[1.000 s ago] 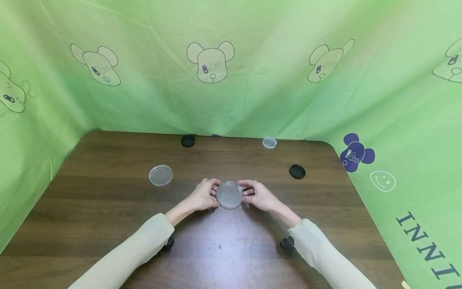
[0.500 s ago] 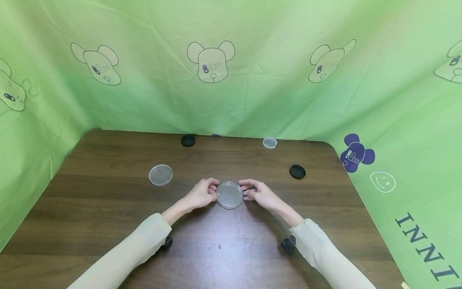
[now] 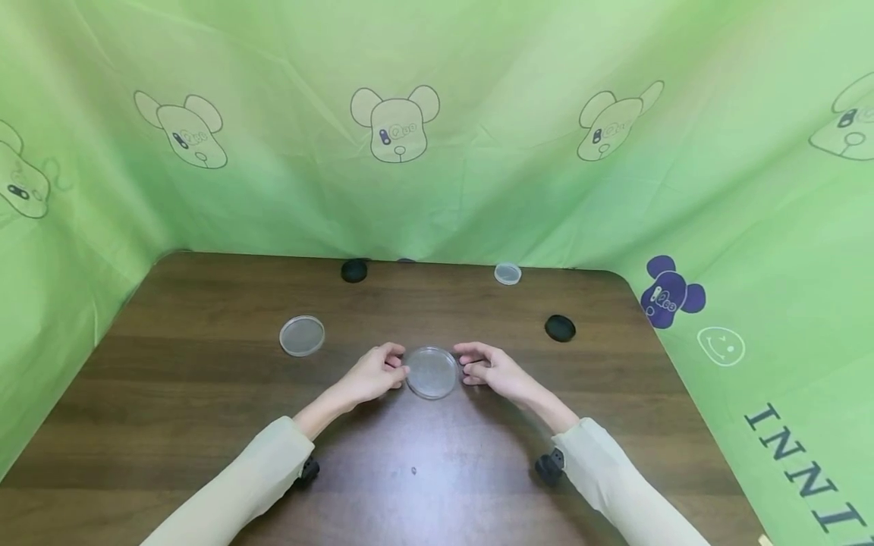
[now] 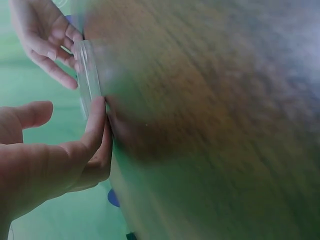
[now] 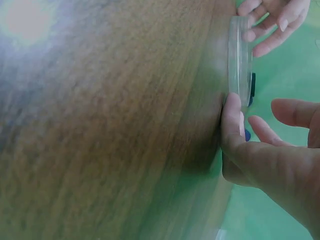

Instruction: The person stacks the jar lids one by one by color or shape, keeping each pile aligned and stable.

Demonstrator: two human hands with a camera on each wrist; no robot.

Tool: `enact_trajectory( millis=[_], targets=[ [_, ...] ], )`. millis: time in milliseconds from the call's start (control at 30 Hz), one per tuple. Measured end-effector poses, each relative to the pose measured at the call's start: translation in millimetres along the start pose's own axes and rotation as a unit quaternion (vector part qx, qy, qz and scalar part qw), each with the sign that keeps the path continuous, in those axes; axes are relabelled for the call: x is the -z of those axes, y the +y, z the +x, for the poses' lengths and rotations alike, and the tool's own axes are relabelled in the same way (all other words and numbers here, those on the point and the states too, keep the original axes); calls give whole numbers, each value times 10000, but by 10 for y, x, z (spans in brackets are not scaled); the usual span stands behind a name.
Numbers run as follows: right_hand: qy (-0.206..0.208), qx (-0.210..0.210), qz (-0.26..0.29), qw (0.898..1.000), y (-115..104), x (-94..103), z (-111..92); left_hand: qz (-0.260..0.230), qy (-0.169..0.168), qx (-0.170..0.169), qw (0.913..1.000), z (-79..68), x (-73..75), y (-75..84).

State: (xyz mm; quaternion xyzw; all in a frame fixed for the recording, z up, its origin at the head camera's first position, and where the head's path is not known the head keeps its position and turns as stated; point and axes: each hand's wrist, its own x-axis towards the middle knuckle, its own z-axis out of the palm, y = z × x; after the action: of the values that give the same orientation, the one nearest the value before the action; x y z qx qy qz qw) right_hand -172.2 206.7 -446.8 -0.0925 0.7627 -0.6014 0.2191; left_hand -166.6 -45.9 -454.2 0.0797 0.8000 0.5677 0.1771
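A clear round petri dish [image 3: 432, 373] lies flat on the table between my two hands. My left hand [image 3: 372, 373] is at its left side with loosely bent fingers; in the left wrist view a fingertip [image 4: 98, 106] meets or nearly meets the rim of the dish [image 4: 90, 70]. On the other side, my right hand [image 3: 500, 373] is spread beside the dish, with a small gap in the head view. The right wrist view has a fingertip [image 5: 232, 102] right at the edge of the dish [image 5: 240, 60]; whether it touches, I cannot tell. Neither hand grips it.
Another clear round dish [image 3: 303, 336] lies to the left on the wooden table [image 3: 205, 425]. A small clear dish [image 3: 507, 274] and a black disc [image 3: 354, 271] sit near the back edge. A second black disc [image 3: 561, 328] lies to the right. Green curtains [image 3: 478, 189] enclose the table.
Both hands held the petri dish by its sides one second ago. They have since let go and drawn slightly apart, the left hand further left. The dish stays in place on the table.
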Motion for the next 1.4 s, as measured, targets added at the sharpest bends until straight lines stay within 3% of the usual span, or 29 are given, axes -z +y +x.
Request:
enact_trajectory(
  millis=[267,700,1067,1400],
  targets=[
    [93,-36,-78,9999,-14,-16,-6,-311,76,133,9994,-72,95,-30],
    [251,-67,-144,9996,-38,-6,6,-449,144,-39,9989,-109,245,-53],
    [1089,638,-743,9892,-104,-186,49,-671,146,44,9976,-171,424,-55],
    [700,621,-283,9952,-240,-324,42,-969,-19,115,9952,-268,583,-76]
  ],
)
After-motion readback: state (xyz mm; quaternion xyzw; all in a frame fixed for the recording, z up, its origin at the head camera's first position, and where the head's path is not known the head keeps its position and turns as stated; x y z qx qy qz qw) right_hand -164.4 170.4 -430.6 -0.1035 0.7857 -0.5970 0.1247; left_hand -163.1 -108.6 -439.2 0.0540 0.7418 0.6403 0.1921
